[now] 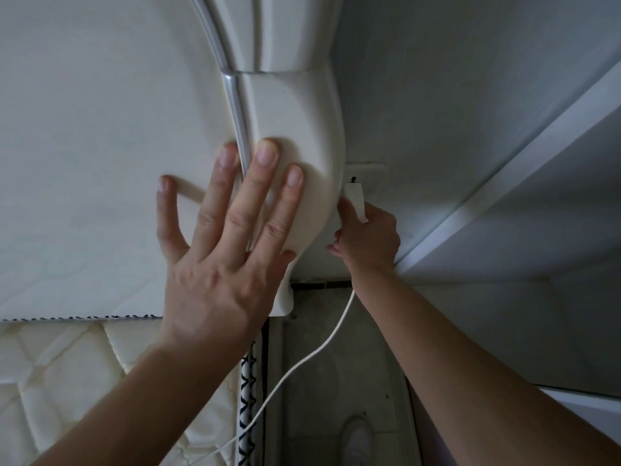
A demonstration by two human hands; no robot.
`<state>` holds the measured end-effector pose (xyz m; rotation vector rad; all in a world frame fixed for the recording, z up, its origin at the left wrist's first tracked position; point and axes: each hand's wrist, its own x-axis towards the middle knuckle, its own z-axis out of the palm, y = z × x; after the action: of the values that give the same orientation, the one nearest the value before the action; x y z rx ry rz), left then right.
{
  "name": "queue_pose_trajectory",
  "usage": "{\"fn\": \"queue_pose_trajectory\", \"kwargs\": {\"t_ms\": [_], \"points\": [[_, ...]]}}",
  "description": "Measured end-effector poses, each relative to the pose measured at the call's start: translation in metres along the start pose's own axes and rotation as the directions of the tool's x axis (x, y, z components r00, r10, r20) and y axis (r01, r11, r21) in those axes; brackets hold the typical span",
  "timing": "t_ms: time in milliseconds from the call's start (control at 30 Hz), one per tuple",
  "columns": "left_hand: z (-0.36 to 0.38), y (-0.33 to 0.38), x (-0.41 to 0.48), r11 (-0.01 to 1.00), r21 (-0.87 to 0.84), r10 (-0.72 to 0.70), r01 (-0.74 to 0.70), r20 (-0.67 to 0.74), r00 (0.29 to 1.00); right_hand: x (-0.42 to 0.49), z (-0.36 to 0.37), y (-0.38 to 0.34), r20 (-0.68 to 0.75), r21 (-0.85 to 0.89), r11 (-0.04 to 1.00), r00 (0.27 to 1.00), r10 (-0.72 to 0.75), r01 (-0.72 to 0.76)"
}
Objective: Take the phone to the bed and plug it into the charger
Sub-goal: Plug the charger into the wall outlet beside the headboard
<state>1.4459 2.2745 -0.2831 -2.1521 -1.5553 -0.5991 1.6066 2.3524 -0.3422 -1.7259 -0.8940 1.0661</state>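
Head view: left hand (pixel 218 264) flat, splayed on headboard (pixel 295 129); right hand (pixel 368 237) grip closed around charger (pixel 355 200) at wall socket (pixel 366 173).

L hand (pixel 215 250) flat on headboard (pixel 289 129) | R hand (pixel 368 237) right of it, at wall w/ charger (pixel 355 200) | cable (pixel 302 358) hangs btwn mattress (pixel 84 381) & floor (pixel 336 364)

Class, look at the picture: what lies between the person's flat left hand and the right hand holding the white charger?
In the head view, the curved edge of the cream headboard post separates the left hand from the right hand gripping the charger.
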Motion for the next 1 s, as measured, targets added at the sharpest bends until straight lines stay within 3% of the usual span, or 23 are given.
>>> {"fn": "queue_pose_trajectory", "kwargs": {"t_ms": [333,400,500,700,867,1000], "points": [[-0.002,0.0,0.0,1.0,0.016,-0.011,0.011,0.013,1.0,0.003,-0.006,-0.009,0.043,-0.031,0.997,0.997,0.07,-0.069],[-0.002,-0.001,-0.003,1.0,0.019,-0.005,0.004,0.016,1.0,0.001,-0.009,-0.004,0.048,-0.119,0.993,0.999,-0.016,0.022],[-0.004,-0.003,-0.001,0.999,0.036,0.005,-0.006,0.025,1.0,0.001,-0.009,0.008,0.011,-0.414,0.883,0.971,-0.24,0.222],[-0.005,-0.002,-0.003,0.998,0.064,0.022,-0.023,0.023,1.0,0.008,-0.005,0.013,-0.007,-0.507,0.81,0.939,-0.344,0.294],[-0.018,0.001,0.0,0.998,0.058,-0.005,-0.003,0.136,0.991,0.004,-0.006,0.009,-0.022,-0.497,0.842,0.967,-0.254,0.21],[-0.041,0.009,-0.001,0.999,0.021,-0.037,0.032,0.271,0.962,-0.001,-0.025,-0.013,0.21,-0.574,0.799,0.975,-0.069,0.18]]}}
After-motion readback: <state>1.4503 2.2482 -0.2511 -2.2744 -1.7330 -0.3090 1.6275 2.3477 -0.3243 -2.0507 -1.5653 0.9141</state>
